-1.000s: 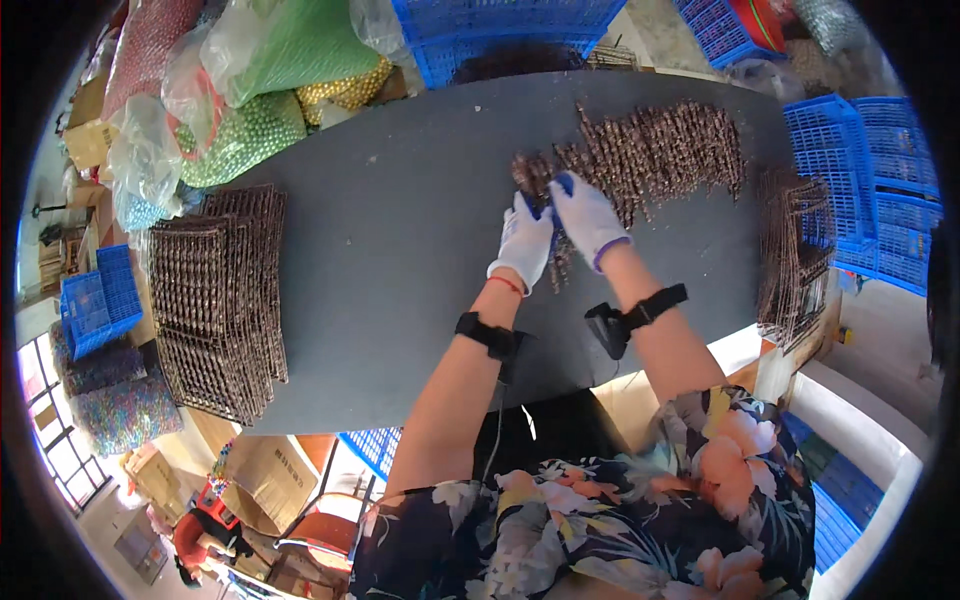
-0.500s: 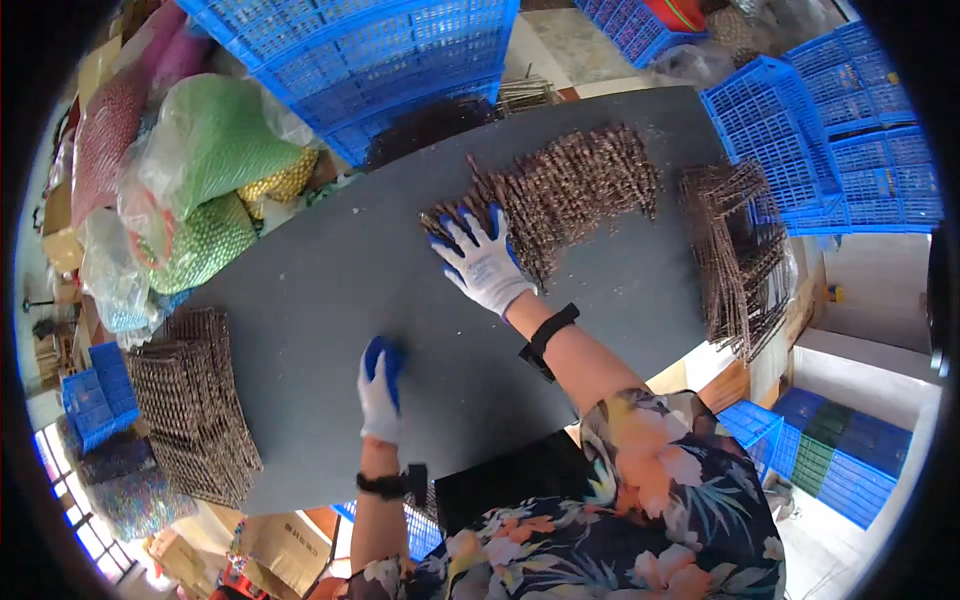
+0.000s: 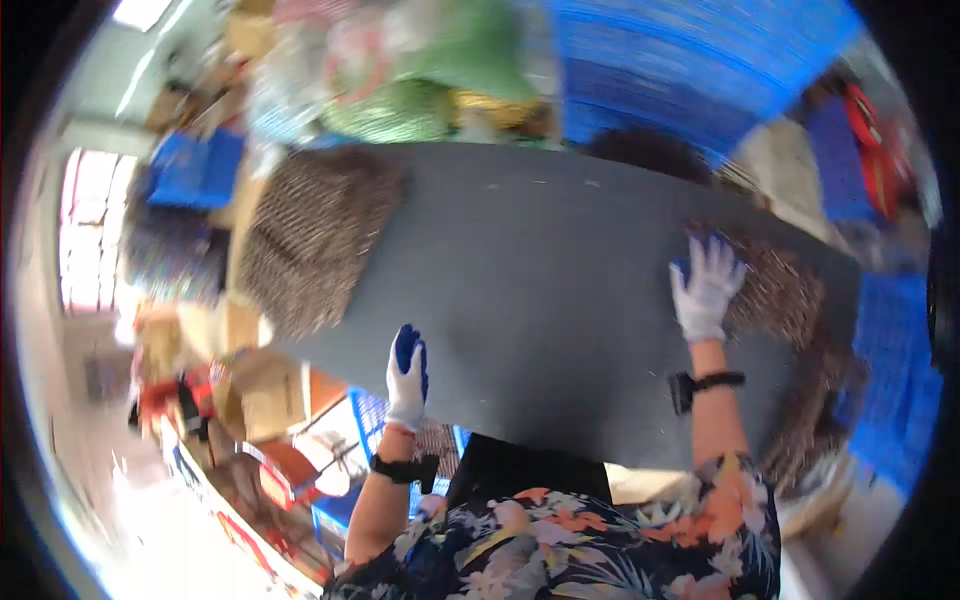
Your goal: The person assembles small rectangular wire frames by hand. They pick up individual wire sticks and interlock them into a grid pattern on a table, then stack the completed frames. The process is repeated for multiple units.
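My left hand (image 3: 406, 380), in a white glove with blue palm and fingertips, hovers at the near edge of the dark grey table (image 3: 520, 270). Its fingers are stretched out and close together, with nothing visible in them. At the far right, my right hand (image 3: 708, 285) wears a matching glove and lies with spread fingers at the left end of a spread of brown, bead-like strands (image 3: 785, 295). Whether the fingertips press on the strands is blurred. A thick stack of brown textured strands (image 3: 310, 240) rests on the table's left end.
More brown strands (image 3: 815, 415) lie at the right end. Blue crates (image 3: 690, 70) rise behind the table, beside bags of green and gold beads (image 3: 400, 108). A cardboard box (image 3: 262, 395) and a blue crate (image 3: 340, 510) are at the lower left.
The view has swung left, so the table and strands appear farther right. My left hand has moved toward the near edge. My right hand stays at the strands' left end, fingers spread.
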A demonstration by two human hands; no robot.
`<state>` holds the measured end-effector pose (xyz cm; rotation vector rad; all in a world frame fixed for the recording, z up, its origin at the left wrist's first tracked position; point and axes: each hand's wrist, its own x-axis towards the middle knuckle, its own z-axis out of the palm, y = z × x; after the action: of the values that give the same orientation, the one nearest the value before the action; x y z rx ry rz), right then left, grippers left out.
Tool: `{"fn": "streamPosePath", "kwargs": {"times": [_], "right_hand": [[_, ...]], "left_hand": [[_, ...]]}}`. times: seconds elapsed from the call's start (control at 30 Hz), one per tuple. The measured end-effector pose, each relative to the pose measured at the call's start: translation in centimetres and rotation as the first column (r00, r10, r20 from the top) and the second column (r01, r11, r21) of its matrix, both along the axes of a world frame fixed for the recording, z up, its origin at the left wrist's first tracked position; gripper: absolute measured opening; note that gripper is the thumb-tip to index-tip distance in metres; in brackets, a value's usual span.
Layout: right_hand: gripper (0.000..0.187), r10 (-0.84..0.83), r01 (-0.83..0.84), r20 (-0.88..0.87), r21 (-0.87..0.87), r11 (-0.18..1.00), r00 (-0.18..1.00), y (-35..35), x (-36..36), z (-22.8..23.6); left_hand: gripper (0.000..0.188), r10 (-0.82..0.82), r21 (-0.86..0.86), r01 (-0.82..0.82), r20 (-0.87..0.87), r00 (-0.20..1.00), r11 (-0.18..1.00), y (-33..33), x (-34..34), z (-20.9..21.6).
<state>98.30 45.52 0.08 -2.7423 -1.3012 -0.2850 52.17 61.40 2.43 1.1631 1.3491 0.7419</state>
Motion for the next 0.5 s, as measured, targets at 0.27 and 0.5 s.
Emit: {"fn": "streamPosePath", "kwargs": {"times": [0.27, 0.5], "right_hand": [[0.042, 0.394, -0.364, -0.195, 0.171, 0.915, 0.898, 11.0, -9.9, 1.5], [0.048, 0.633, -0.53, -0.486, 0.349, 0.773, 0.602, 27.6, -21.8, 9.4]], "left_hand": [[0.033, 0.523, 0.569, -0.413, -0.036, 0.851, 0.711, 8.5, -17.5, 2.2], [0.044, 0.628, 0.159, -0.645, 0.145, 0.765, 0.748, 19.6, -22.9, 1.4]]}}
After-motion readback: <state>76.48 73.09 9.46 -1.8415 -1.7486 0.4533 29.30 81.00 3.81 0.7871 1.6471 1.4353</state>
